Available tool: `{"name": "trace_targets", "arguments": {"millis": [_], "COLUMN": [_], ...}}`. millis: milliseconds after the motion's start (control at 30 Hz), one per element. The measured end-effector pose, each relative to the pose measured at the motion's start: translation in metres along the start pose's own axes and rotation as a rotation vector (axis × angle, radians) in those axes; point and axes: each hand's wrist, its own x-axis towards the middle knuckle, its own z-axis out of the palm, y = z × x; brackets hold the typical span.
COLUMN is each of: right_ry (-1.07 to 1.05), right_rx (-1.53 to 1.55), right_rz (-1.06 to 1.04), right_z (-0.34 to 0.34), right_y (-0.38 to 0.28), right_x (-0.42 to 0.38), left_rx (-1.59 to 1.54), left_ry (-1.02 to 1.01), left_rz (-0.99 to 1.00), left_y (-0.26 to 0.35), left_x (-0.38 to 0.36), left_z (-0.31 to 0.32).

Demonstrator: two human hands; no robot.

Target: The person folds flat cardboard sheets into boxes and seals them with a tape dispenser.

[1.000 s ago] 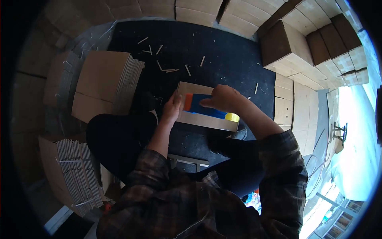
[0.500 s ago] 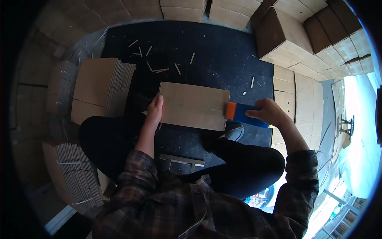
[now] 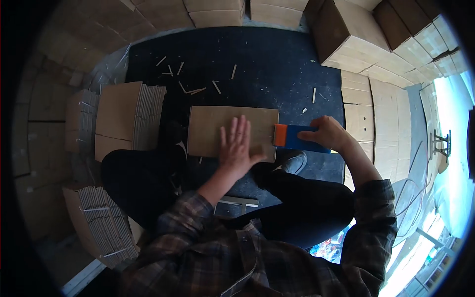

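A flat brown cardboard box [image 3: 208,129] lies in front of me between my knees. My left hand [image 3: 236,147] is over the middle of its top face, palm down with the fingers spread. My right hand [image 3: 329,134] grips a blue tool [image 3: 303,138] with an orange end [image 3: 280,135]. That orange end touches the right edge of the box, near its corner. Thumb and fingers of the right hand wrap round the blue part, and a bit of yellow shows at its far end.
Thin strips [image 3: 216,87] lie scattered on the black mat [image 3: 267,54]. Bundled flat cardboard stacks stand on the left, one upper [image 3: 118,111] and one lower [image 3: 106,222]. Large cartons [image 3: 354,44] line the back and right. My shoe [image 3: 295,162] is just beyond the box's lower right corner.
My left hand has left the box's left edge and moved right onto its top face, fingers spread. The box and the tool in my right hand appear slightly further left.
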Motion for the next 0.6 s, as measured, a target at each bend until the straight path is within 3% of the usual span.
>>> {"name": "trace_targets", "arguments": {"millis": [67, 267, 333, 400, 600], "right_ry": [0.012, -0.009, 0.086, -0.040, -0.023], "right_rx": [0.003, 0.111, 0.182, 0.201, 0.075], "right_rz": [-0.005, -0.068, -0.042, -0.016, -0.033], "right_z": [0.000, 0.008, 0.004, -0.017, -0.009], "right_y": [0.002, 0.028, 0.046, 0.064, 0.093], "right_x": [0.000, 0.005, -0.005, -0.015, 0.001], "left_rx": [-0.024, -0.003, -0.020, -0.034, -0.004], "left_ry": [-0.042, 0.038, 0.063, 0.078, 0.106], "left_rz": [0.219, 0.242, 0.246, 0.254, 0.252], "left_y": [0.028, 0.032, 0.032, 0.030, 0.032], "left_x": [0.008, 0.010, 0.010, 0.009, 0.010], "left_z": [0.003, 0.013, 0.016, 0.018, 0.020]}}
